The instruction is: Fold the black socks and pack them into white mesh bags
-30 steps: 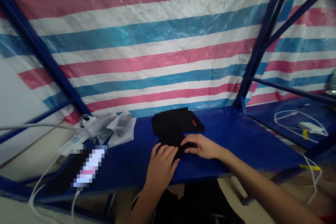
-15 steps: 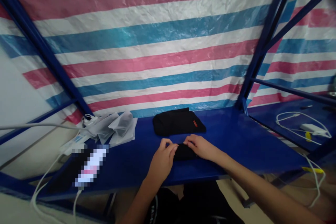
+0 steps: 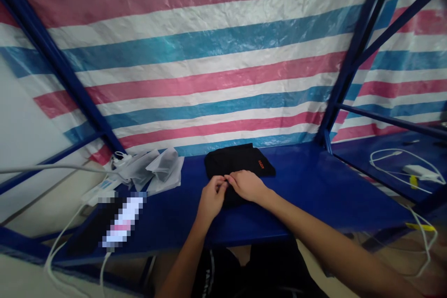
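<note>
Just in front of the lettered black cloth [image 3: 228,160], on the blue desk [image 3: 335,181], lies a second piece of dark fabric, the near cloth [image 3: 235,199], with the person's two hands gathered over its far part. The left hand [image 3: 211,195] comes in at its left side, fingers curled in toward the thumb, pinching the fabric. The right hand [image 3: 249,185] reaches across from the other side, back turned up, its thumb and fingers bent down and pinching close to the same spot, so that the fingertips of both meet or nearly meet just short of the lettered cloth. Black lies against black there, so I cannot tell how many layers are gripped, or whether the near cloth touches the lettered one behind the knuckles. The near cloth's visible part spreads below and between the two wrists. Orange lettering sits toward the right end of the lettered cloth, too small to read. Left of that cloth, well apart, are crumpled translucent bags [image 3: 167,170], a white power strip [image 3: 99,191] and, nearer the person, a bright device [image 3: 124,223] hidden by pixelation. Far to its right, past a blue post [image 3: 340,77], a white charger [image 3: 421,172] lies with its cable. Behind it rises a striped sheet [image 3: 209,74] of pink, white and blue.
</note>
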The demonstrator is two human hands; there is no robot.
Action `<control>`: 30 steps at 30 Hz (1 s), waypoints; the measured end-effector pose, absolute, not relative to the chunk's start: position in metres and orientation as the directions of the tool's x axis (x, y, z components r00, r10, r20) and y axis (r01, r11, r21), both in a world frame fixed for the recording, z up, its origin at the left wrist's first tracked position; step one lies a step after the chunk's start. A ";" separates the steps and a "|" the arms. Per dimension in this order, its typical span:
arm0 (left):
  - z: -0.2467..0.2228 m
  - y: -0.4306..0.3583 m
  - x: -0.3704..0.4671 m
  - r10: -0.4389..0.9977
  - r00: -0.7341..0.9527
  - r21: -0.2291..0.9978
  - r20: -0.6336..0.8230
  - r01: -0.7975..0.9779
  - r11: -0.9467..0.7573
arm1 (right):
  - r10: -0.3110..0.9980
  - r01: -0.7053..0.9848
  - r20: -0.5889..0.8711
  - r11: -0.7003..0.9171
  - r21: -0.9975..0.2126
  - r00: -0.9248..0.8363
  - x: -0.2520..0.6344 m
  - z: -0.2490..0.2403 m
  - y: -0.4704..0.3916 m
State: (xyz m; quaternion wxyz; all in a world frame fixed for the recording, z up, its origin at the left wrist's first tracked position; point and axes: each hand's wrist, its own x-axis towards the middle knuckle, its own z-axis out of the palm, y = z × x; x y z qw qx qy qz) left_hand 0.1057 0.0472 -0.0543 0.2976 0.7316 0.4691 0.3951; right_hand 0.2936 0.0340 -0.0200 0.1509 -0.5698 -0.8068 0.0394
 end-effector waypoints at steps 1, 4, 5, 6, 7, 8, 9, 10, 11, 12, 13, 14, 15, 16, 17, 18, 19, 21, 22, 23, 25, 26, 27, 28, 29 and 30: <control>-0.053 0.054 0.093 0.922 0.191 0.793 0.336 0.470 -0.386 | 0.928 0.906 0.199 0.356 -0.231 -0.314 0.296 -0.022 0.033; -0.043 0.078 0.046 0.855 0.045 0.571 0.517 0.726 -0.384 | 0.911 0.899 0.237 0.387 -0.207 -0.337 0.301 -0.025 0.026; -0.040 0.087 0.030 0.833 0.044 0.451 0.551 0.824 -0.342 | 0.907 0.898 0.248 0.391 -0.201 -0.340 0.302 -0.025 0.024; -0.036 0.094 0.015 0.832 0.039 0.343 0.554 0.899 -0.271 | 0.904 0.897 0.255 0.396 -0.199 -0.342 0.303 -0.025 0.022; -0.033 0.100 0.003 0.846 0.034 0.254 0.532 0.947 -0.197 | 0.901 0.893 0.258 0.403 -0.202 -0.349 0.303 -0.025 0.021; -0.030 0.105 -0.008 0.872 0.026 0.180 0.488 0.975 -0.130 | 0.898 0.887 0.259 0.412 -0.207 -0.356 0.302 -0.025 0.021; -0.028 0.109 -0.016 0.901 0.014 0.125 0.434 0.989 -0.075 | 0.895 0.882 0.258 0.420 -0.214 -0.363 0.301 -0.024 0.021; -0.027 0.113 -0.022 0.926 0.001 0.084 0.377 0.996 -0.035 | 0.894 0.878 0.255 0.425 -0.219 -0.369 0.301 -0.024 0.022; -0.026 0.116 -0.027 0.946 -0.010 0.053 0.324 0.999 -0.008 | 0.894 0.877 0.250 0.426 -0.224 -0.370 0.300 -0.024 0.023; -0.025 0.119 -0.030 0.959 -0.019 0.035 0.284 0.999 0.010 | 0.898 0.878 0.246 0.420 -0.228 -0.366 0.299 -0.024 0.023; -0.024 0.122 -0.033 0.965 -0.022 0.030 0.261 0.999 0.015 | 0.903 0.883 0.243 0.408 -0.232 -0.354 0.299 -0.024 0.024; -0.024 0.125 -0.037 0.966 -0.018 0.041 0.257 0.999 0.008 | 0.909 0.888 0.242 0.395 -0.237 -0.340 0.298 -0.025 0.025; -0.023 0.129 -0.040 0.963 -0.011 0.074 0.269 0.997 -0.009 | 0.913 0.891 0.239 0.385 -0.242 -0.330 0.298 -0.025 0.025; -0.022 0.133 -0.044 0.956 -0.011 0.130 0.292 0.991 -0.028 | 0.916 0.892 0.237 0.379 -0.247 -0.323 0.298 -0.025 0.025; -0.022 0.137 -0.049 0.946 -0.027 0.207 0.322 0.977 -0.043 | 0.917 0.891 0.236 0.377 -0.255 -0.320 0.298 -0.025 0.025; -0.022 0.141 -0.054 0.935 -0.064 0.301 0.348 0.952 -0.047 | 0.917 0.887 0.236 0.379 -0.264 -0.321 0.299 -0.025 0.025; -0.023 0.144 -0.058 0.924 -0.122 0.407 0.362 0.912 -0.040 | 0.915 0.881 0.239 0.384 -0.277 -0.324 0.300 -0.025 0.026; -0.025 0.148 -0.065 0.905 -0.254 0.621 0.340 0.783 -0.014 | 0.914 0.862 0.244 0.392 -0.322 -0.325 0.303 -0.024 0.029; -0.026 0.149 -0.067 0.901 -0.303 0.718 0.310 0.696 -0.013 | 0.914 0.845 0.247 0.395 -0.360 -0.322 0.305 -0.022 0.032; -0.026 0.147 -0.067 0.903 -0.333 0.803 0.271 0.596 -0.022 | 0.914 0.821 0.250 0.399 -0.409 -0.320 0.307 -0.020 0.036; -0.023 0.142 -0.061 0.918 -0.336 0.920 0.212 0.385 -0.072 | 0.914 0.756 0.265 0.403 -0.516 -0.307 0.312 -0.013 0.044; -0.020 0.138 -0.055 0.925 -0.319 0.949 0.206 0.294 -0.110 | 0.912 0.720 0.280 0.408 -0.562 -0.299 0.315 -0.008 0.049; -0.014 0.134 -0.046 0.928 -0.301 0.962 0.219 0.227 -0.153 | 0.908 0.690 0.303 0.416 -0.593 -0.287 0.318 -0.003 0.054; -0.007 0.130 -0.036 0.927 -0.282 0.961 0.247 0.193 -0.198 | 0.903 0.672 0.331 0.427 -0.605 -0.275 0.321 0.002 0.059; 0.001 0.127 -0.023 0.921 -0.258 0.950 0.291 0.192 -0.246 | 0.895 0.668 0.360 0.438 -0.601 -0.262 0.324 0.007 0.064; 0.010 0.124 -0.008 0.912 -0.227 0.930 0.341 0.222 -0.293 | 0.888 0.678 0.388 0.445 -0.585 -0.248 0.327 0.012 0.068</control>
